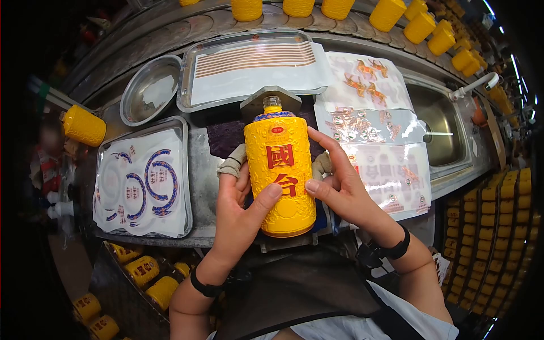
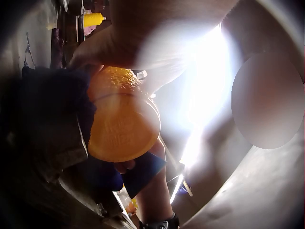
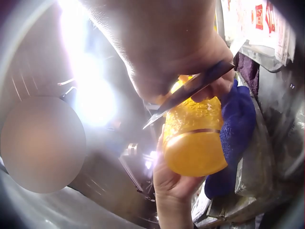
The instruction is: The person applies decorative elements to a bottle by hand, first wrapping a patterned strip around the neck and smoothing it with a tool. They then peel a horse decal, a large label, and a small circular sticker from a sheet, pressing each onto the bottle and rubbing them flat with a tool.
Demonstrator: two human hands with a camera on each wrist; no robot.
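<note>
A yellow embossed bottle [image 1: 279, 175] with red characters, a blue patterned collar and a clear neck leans back, neck away from the body. My left hand [image 1: 235, 212] grips its left side, thumb on the front and fingers partly behind. From the right, my right hand [image 1: 348, 190] holds it, thumb on the lower front and index finger along the edge. Beige coverings [image 1: 232, 162] show at fingers of both hands. The right wrist view has a dark flat blade-like strip [image 3: 190, 94] at the right hand; how it is held is unclear. The bottle's base [image 2: 125, 129] faces the left wrist camera.
Left stand a tray of blue-patterned decals [image 1: 184, 198] and a round metal bowl [image 1: 150, 90]. Behind is a tray with a brown-striped sheet [image 1: 255, 59]. Decal sheets [image 1: 391, 175] and a sink [image 1: 442, 127] are right. Yellow bottles [image 1: 387, 14] line the back; a dark cloth [image 1: 224, 136] lies beside the bottle.
</note>
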